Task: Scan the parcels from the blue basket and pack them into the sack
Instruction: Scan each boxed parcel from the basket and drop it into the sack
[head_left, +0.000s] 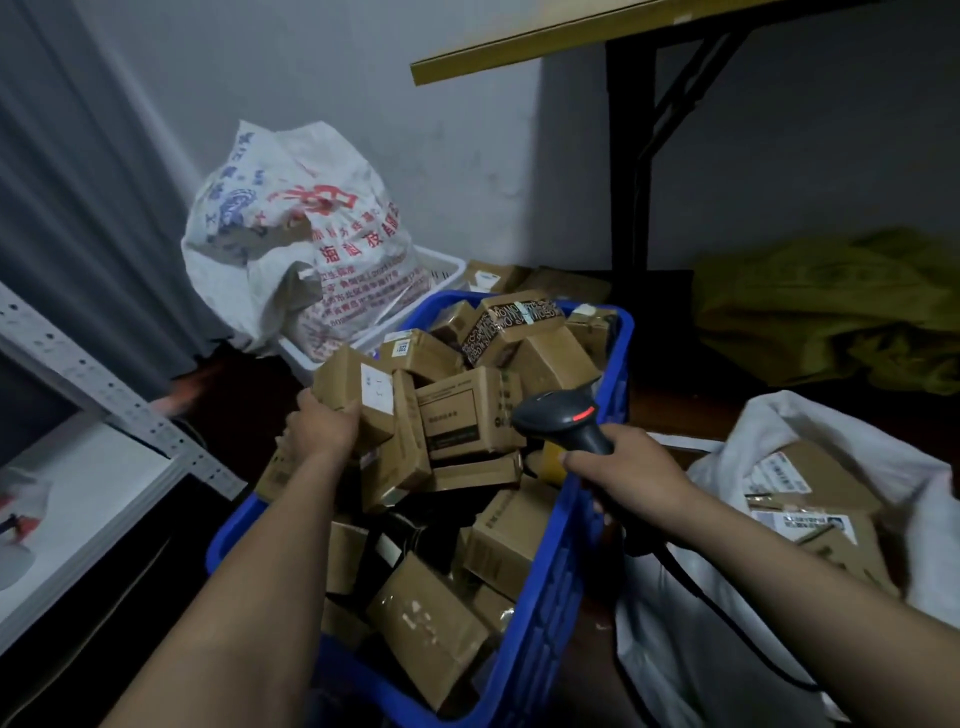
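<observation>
Scene: A person bends over a blue basket (550, 587) heaped with cardboard parcels, in a dim storeroom corner.

Left hand: The left hand (319, 431) grips a small brown parcel (337, 384) at the top of the heap, fingers curled round its near edge. A white label faces up.

Right hand: The right hand (634, 467) is wrapped round the handle of a black barcode scanner (561, 410). The scanner's head points over the heap towards the gripped box, and a red light shows on it.

Where the goods lie: The parcel in hand sits on or just above the pile inside the basket. The open white sack (769, 421) stands just beside the basket, on the person's right.

Step in hand: By the look of it, a parcel is being picked out and presented for scanning. It has not yet been packed.

Next move: It calls for turning the label squarely to the scanner's beam, then carrying the box across the basket's right wall and dropping it into the mouth of the sack.

Count: There are two hands, one scanner and one blue basket. The basket holds upward of a dozen boxes, too jumbled for an exact tally. At least three labelled boxes (815, 478) lie in the sack.

Also in view: One printed white bag (291, 218) stands in a white crate (447, 265) against the wall. One olive-green heap of cloth (831, 312) lies under a table (519, 52).
</observation>
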